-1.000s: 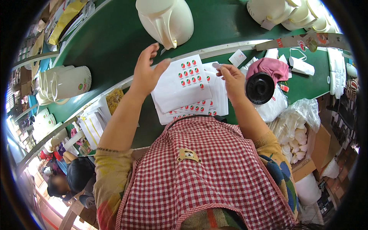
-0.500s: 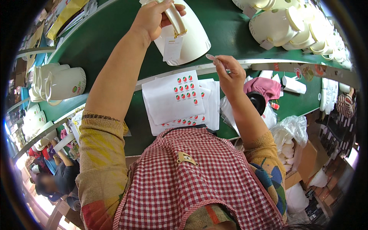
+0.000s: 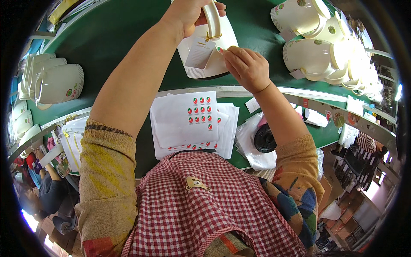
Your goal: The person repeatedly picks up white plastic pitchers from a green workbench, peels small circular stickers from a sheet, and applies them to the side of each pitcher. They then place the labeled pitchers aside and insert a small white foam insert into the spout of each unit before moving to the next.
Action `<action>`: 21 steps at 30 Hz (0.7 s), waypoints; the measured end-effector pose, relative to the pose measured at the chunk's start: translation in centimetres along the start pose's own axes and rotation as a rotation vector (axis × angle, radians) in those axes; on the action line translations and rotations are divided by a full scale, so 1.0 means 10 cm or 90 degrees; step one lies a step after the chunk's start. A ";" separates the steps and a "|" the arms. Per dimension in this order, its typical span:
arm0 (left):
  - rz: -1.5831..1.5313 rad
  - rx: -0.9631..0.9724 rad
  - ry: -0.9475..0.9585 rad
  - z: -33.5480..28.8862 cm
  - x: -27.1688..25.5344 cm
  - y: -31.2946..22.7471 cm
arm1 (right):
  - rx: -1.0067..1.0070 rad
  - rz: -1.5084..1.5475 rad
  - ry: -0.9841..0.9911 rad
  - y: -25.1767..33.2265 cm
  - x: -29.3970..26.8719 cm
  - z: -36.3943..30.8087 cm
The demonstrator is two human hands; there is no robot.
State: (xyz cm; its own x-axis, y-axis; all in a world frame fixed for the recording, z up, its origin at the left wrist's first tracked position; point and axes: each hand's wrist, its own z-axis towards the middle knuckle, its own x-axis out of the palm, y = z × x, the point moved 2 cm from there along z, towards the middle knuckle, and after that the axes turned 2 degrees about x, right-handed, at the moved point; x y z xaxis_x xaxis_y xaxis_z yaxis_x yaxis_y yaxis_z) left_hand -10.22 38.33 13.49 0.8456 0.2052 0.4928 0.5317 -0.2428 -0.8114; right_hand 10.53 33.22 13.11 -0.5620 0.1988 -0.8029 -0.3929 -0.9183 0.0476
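The upper edge cuts off the left grip [image 3: 188,16] and the jug [image 3: 227,35]. The right grip [image 3: 250,68] partly hides a sticker [image 3: 220,50]. The tag's [image 3: 199,55] lines (upper centre) are too small to read. Lower left, a person [image 3: 55,193] is blurred. The apron [image 3: 192,210] is cut off below.

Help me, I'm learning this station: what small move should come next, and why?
I'd probably press the small sticker onto the white jug: the right hand pinches it close by the jug's side, while the left hand grips the handle, which should help keep the jug steady.
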 end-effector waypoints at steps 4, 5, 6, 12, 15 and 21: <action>-0.019 -0.014 -0.009 0.00 0.00 -0.02 | -0.044 -0.020 0.041 -0.01 -0.01 -0.04; -0.023 -0.020 -0.011 0.00 0.00 -0.02 | -0.048 -0.024 0.051 0.00 -0.01 -0.04; -0.023 -0.018 -0.016 0.00 0.01 -0.02 | -0.051 -0.023 0.057 -0.01 -0.02 -0.04; 0.013 -0.002 -0.001 0.01 0.05 -0.01 | -0.053 -0.034 0.079 0.01 -0.03 -0.04; 0.013 -0.006 -0.009 -0.01 0.09 -0.02 | -0.050 -0.043 0.083 0.01 -0.04 -0.05; -0.015 -0.004 -0.009 -0.01 0.10 -0.01 | -0.037 -0.042 0.108 0.03 -0.04 -0.06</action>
State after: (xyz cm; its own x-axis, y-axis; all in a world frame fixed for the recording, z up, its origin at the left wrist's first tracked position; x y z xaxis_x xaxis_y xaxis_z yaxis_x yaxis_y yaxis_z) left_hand -9.45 38.46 14.11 0.8325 0.2236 0.5069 0.5513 -0.2438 -0.7979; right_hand 11.06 32.61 13.07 -0.4039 0.2040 -0.8918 -0.3795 -0.9243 -0.0396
